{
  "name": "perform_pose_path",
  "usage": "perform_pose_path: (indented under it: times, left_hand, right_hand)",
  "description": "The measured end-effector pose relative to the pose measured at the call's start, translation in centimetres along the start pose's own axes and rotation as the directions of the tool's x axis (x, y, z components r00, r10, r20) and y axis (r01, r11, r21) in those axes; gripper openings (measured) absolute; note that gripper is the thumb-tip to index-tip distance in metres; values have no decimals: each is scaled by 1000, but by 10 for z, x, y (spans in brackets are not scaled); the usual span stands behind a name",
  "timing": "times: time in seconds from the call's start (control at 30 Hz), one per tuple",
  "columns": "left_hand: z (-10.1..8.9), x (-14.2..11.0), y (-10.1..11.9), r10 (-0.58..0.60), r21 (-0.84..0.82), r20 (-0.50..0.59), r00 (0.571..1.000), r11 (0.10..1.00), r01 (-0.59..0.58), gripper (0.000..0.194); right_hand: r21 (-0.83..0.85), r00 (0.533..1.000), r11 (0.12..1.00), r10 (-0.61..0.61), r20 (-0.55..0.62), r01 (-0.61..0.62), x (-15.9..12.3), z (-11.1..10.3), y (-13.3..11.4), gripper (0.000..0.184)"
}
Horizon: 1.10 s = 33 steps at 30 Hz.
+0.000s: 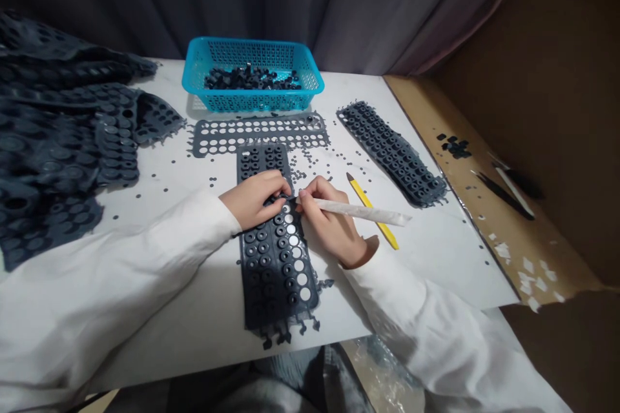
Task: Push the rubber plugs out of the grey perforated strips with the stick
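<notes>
Biggest thing here is the white table (pixel 436 251), with a heap of dark knobbly sheets (pixel 58 129) piled at its left side. Toward the back sits a blue basket (pixel 261 102) with small black pieces inside. Right in front of the person is the dark sheet (pixel 276 271) being worked on, lying flat, its far end by a perforated sheet (pixel 261 135); another studded sheet (pixel 392 155) lies off to the right.

Now the hands — the left hand (pixel 256 200) rests on top of the sheet, thumb and index finger close together; can't tell if they're pinching anything. The right hand (pixel 332 219) is at the sheet's right edge, fingers pinching a pale stick (pixel 363 210) near its tip, just beside the left fingertips. So the sheet's right under the fingers — a row of white circles runs from there toward the near edge. A yellow tool (pixel 360 191) lies beyond the right hand, and tiny dark dots (pixel 213 179) are scattered around.
</notes>
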<state>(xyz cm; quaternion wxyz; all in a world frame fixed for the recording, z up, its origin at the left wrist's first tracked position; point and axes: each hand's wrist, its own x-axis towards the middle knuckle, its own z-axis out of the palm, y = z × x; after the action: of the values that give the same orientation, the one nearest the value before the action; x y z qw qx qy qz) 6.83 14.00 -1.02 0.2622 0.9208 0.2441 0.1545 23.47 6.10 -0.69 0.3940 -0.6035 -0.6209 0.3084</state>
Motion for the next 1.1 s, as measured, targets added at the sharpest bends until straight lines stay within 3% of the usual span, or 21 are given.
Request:
perform_pose_path:
  times: [0.27, 0.5, 0.63, 0.87, 1.1]
  left_hand:
    - [-1, 4, 1, -22, 35, 31, 999, 999, 21, 9]
    - [-5, 12, 0, 14, 59, 48, 999, 998, -17, 6]
    - [-2, 8, -1, 39, 34, -4, 999, 999, -39, 11]
    - [-1, -8, -8, 20, -38, -261, 965, 999, -31, 13]
    - [-6, -7, -7, -52, -46, -231, 971, 998, 43, 13]
  right_hand:
    - [-164, 988, 975, -142, 54, 149, 7, 1, -10, 16]
    - [-138, 992, 984, -107, 62, 115, 6, 0, -9, 18]
    - [-124, 994, 986, -102, 48, 108, 5, 0, -6, 19]
    - [-109, 995, 990, -78, 58, 84, 5, 0, -5, 18]
    - [-104, 997, 992, -61, 56, 67, 5, 0, -7, 18]
